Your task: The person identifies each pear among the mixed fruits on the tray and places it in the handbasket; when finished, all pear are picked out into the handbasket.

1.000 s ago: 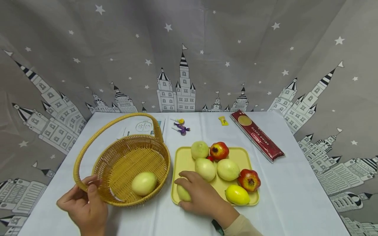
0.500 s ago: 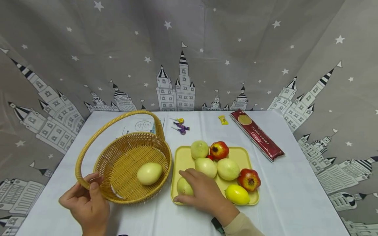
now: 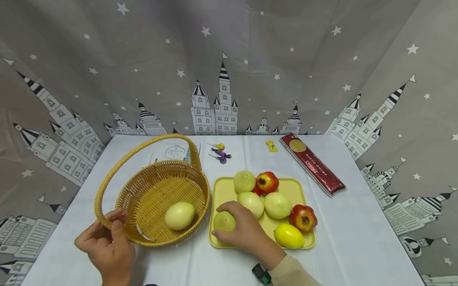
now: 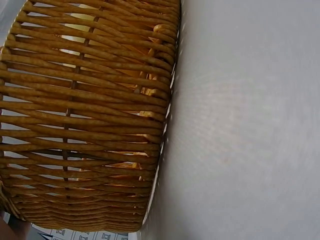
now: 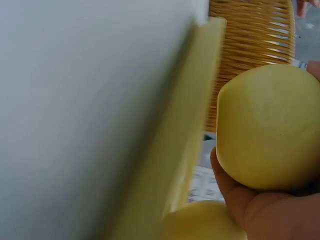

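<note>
The right grip [image 3: 243,228], at lower centre, holds a green fruit [image 3: 224,221] between thumb and fingers, with more of its top showing than a second ago, so the hold looks secure. The fruit is at the tray's [image 3: 290,190] lower left; whether it is lifted, I cannot tell. The left grip [image 3: 107,244], at lower left, holds the handle [image 3: 195,155]. In the basket [image 3: 150,190], one pale fruit [image 3: 180,215] sits slightly higher in the frame. The basket's rim stands between the fruits. A lemon [image 3: 289,236] lies lower right on the tray.
</note>
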{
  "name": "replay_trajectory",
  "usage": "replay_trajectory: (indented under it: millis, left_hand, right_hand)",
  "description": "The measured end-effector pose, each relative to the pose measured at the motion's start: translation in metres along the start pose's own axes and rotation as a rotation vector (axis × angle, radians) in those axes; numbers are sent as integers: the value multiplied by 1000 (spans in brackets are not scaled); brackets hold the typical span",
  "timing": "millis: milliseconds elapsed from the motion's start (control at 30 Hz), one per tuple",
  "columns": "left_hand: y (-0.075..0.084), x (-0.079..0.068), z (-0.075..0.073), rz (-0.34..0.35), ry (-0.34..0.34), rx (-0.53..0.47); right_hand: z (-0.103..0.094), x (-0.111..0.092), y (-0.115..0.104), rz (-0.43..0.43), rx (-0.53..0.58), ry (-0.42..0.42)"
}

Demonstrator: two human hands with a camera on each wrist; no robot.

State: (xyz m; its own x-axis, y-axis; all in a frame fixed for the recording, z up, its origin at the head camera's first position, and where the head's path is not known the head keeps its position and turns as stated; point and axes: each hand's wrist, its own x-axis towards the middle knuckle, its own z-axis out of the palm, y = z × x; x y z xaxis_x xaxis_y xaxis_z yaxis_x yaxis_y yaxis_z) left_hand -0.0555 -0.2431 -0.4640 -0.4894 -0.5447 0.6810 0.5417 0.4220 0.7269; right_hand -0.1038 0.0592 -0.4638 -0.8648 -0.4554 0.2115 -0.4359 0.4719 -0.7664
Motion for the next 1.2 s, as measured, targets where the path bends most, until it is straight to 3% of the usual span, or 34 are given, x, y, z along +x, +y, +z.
replay_trajectory:
  millis: [200, 333, 500, 667, 933, 1067, 1200]
  left_hand:
    - [-3, -1, -2, -1, -9, 49]
    - [-4, -1, -2, 11, -11, 45]
    - [-4, -1, -3, 30, -18, 51]
    - [-6, -2, -3, 43, -3, -18]
    - [-10, -4, -2, 43, 29, -88]
    - [-10, -4, -4, 34, 26, -25]
    - [-7, -2, -7, 4, 18, 94]
  right_hand:
    - [-14, 30, -33, -18, 81, 44]
    - [-10, 61, -56, -4, 140, 40]
    - [17, 100, -86, -31, 105, -56]
    - [56, 127, -116, -53, 61, -147]
    - [110, 129, -118, 40, 64, -157]
    - [121, 127, -112, 38, 70, -148]
    - [126, 130, -111, -11, -58, -176]
